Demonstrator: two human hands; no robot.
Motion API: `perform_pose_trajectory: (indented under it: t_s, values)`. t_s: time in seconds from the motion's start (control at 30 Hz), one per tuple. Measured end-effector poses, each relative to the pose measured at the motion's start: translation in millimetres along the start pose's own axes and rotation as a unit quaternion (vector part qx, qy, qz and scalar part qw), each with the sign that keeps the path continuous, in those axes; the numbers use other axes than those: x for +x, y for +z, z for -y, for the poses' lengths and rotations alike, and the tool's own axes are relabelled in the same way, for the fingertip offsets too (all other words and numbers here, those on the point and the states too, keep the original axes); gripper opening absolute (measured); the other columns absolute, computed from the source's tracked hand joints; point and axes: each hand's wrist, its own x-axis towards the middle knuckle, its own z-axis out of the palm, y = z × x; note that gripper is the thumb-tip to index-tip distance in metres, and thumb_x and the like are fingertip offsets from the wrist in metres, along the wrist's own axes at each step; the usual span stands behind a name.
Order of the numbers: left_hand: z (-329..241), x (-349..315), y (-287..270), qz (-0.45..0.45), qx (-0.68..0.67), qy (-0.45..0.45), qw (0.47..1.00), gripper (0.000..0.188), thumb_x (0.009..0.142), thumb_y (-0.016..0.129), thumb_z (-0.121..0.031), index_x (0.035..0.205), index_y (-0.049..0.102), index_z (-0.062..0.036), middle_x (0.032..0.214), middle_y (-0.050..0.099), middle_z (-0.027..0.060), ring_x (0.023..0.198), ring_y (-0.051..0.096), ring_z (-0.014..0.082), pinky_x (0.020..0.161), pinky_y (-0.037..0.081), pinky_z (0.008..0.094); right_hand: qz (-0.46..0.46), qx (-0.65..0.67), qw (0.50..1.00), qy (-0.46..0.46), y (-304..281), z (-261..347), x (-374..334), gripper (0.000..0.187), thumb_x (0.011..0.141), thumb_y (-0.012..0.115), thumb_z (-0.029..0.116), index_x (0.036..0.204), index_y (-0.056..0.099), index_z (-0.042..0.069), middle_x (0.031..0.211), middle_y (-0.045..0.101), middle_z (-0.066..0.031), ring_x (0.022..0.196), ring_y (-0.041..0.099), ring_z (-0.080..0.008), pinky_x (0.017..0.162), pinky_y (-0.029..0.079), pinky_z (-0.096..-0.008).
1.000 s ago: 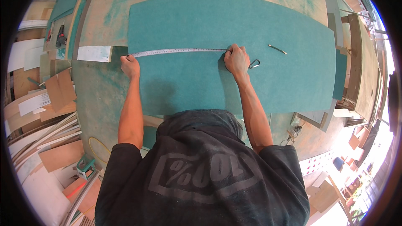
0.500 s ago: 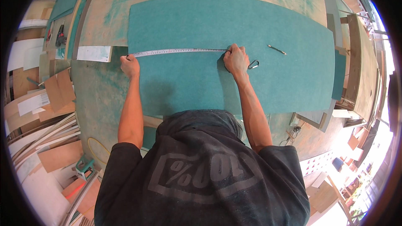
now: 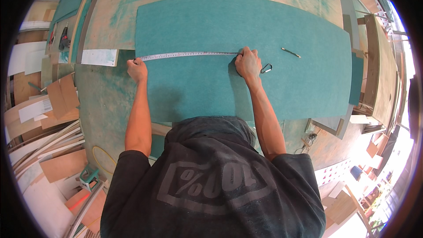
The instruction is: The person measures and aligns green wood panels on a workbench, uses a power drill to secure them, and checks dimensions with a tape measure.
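A large green board (image 3: 211,26) lies flat in front of me. Across it a tape measure (image 3: 189,54) is stretched, its pale blade running from the board's left edge to about the middle. My left hand (image 3: 138,70) is closed on the blade's end at that edge. My right hand (image 3: 249,62) grips the tape's case, which is mostly hidden under the fingers. A carabiner clip (image 3: 266,68) pokes out beside the right hand. Farther right a short dark pencil-like stick (image 3: 291,52) with light ends rests on the board.
A white strip (image 3: 99,57) lies left of the board on the stained worktable (image 3: 110,31). A drill-like tool (image 3: 64,39) is at the far left. Stacked strips of wood (image 3: 53,145) and a green stool (image 3: 89,177) stand lower left. A wooden panel (image 3: 380,66) stands at the right.
Almost nothing differs. Both hands keep their places on the tape measure, and the blade stays stretched across the board.
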Motion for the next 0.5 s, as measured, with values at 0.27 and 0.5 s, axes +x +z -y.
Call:
perform_pose_trajectory:
  t_s: [0.27, 0.5]
  values:
    - [-3.0, -2.2, -1.3, -0.004, -0.015, 0.006, 1.000, 0.027, 0.092, 0.049, -0.024, 0.090, 0.053, 0.0021, 0.083, 0.066, 0.0250, 0.079, 0.067, 0.0429, 0.070, 0.050, 0.0518, -0.001, 0.000, 1.000, 0.008, 0.5, 1.9, -1.8, 0.023, 0.088, 0.061, 0.019, 0.106, 0.062, 0.005, 0.113, 0.057, -0.0227, 0.096, 0.060, -0.0486, 0.072, 0.054, -0.0531]
    - [-1.0, -1.4, 0.2, -0.015, -0.011, 0.006, 1.000, 0.029, 0.091, 0.047, -0.026, 0.090, 0.054, 0.0021, 0.083, 0.066, 0.0267, 0.079, 0.067, 0.0446, 0.072, 0.050, 0.0530, -0.011, 0.004, 1.000, -0.002, -0.6, 2.1, -2.5, 0.022, 0.088, 0.062, 0.018, 0.105, 0.062, 0.004, 0.110, 0.057, -0.0229, 0.094, 0.060, -0.0491, 0.071, 0.054, -0.0538]
